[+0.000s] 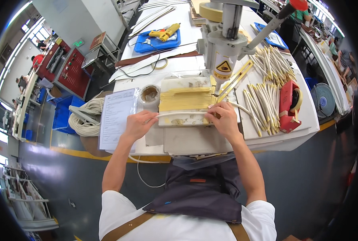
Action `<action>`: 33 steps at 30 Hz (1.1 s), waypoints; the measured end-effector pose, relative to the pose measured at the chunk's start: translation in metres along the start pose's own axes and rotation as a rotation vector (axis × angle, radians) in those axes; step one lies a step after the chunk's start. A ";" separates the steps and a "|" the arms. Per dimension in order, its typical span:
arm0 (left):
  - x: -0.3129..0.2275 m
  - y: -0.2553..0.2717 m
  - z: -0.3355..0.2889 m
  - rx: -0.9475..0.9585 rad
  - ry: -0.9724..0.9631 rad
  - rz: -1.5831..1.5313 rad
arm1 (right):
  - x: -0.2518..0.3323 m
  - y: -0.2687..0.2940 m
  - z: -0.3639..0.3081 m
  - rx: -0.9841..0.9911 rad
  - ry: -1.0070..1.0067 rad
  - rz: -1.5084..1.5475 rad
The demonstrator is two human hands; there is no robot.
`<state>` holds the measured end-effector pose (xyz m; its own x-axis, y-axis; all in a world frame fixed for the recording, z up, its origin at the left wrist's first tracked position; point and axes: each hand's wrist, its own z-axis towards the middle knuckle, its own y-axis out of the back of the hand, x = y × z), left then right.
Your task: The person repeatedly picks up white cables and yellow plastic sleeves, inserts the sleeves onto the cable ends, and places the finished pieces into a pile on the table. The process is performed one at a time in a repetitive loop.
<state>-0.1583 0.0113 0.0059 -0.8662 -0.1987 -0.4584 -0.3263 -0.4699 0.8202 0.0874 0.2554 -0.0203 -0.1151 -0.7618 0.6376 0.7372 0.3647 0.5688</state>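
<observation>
A white cord (181, 113) is stretched sideways along the front of a white block whose top is covered in yellow tape (187, 105). My left hand (139, 125) pinches the cord's left end, just off the block's left edge. Over the block's right side, my right hand (224, 120) grips the same cord with bent fingers. A length of cord also shows beyond that hand, toward the right. Behind the block stands a grey lever press (221, 46) with a warning label. Its lower tip is close behind my right hand.
Cut cord pieces with yellow ends (263, 106) lie in piles at right, beside a red tape dispenser (286, 106). A printed sheet (116, 120) and a tape roll (149, 94) are at left. A cord coil (86, 120) hangs beyond. A yellow glue gun (165, 33) rests in a blue tray (146, 47).
</observation>
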 end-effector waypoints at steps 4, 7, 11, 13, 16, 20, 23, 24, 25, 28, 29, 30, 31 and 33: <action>0.004 -0.001 0.000 0.011 -0.007 0.055 | 0.002 0.000 0.002 0.000 0.008 -0.015; 0.010 -0.006 0.001 -0.006 -0.031 0.006 | -0.001 0.000 0.001 -0.006 -0.001 -0.028; 0.011 -0.003 0.001 0.012 -0.011 -0.026 | -0.001 -0.001 0.002 -0.008 0.015 -0.059; 0.010 -0.003 0.002 0.024 -0.003 -0.018 | -0.002 -0.002 0.000 -0.011 0.019 -0.067; 0.009 -0.003 0.003 0.036 0.005 -0.007 | -0.002 -0.004 -0.001 -0.027 0.032 -0.065; 0.007 -0.002 0.006 0.050 -0.015 -0.008 | -0.001 -0.004 -0.001 -0.037 0.037 -0.073; 0.007 -0.002 0.008 0.027 -0.073 0.007 | 0.002 -0.001 0.000 -0.010 0.025 -0.076; 0.007 -0.003 0.008 0.017 -0.101 0.009 | 0.003 0.001 -0.001 0.001 0.015 -0.078; 0.006 -0.003 0.009 0.014 -0.105 0.027 | 0.005 0.004 -0.001 0.000 0.045 -0.082; 0.004 -0.005 0.012 0.024 -0.084 0.071 | 0.017 0.035 -0.002 -0.051 0.102 -0.074; 0.002 -0.003 0.010 0.039 -0.053 0.086 | 0.026 0.058 -0.003 -0.099 0.104 -0.049; 0.000 -0.001 0.007 0.060 -0.019 0.100 | 0.034 0.083 -0.006 -0.144 0.103 -0.023; -0.001 -0.001 0.007 0.043 -0.028 0.086 | 0.031 0.111 -0.008 -0.215 0.072 -0.034; 0.000 -0.004 0.006 0.021 -0.049 0.049 | 0.024 0.175 -0.010 -0.349 -0.118 -0.110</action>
<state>-0.1598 0.0184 0.0048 -0.8986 -0.1789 -0.4007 -0.2903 -0.4425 0.8485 0.2202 0.2952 0.0891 -0.2671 -0.7120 0.6494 0.8963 0.0640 0.4388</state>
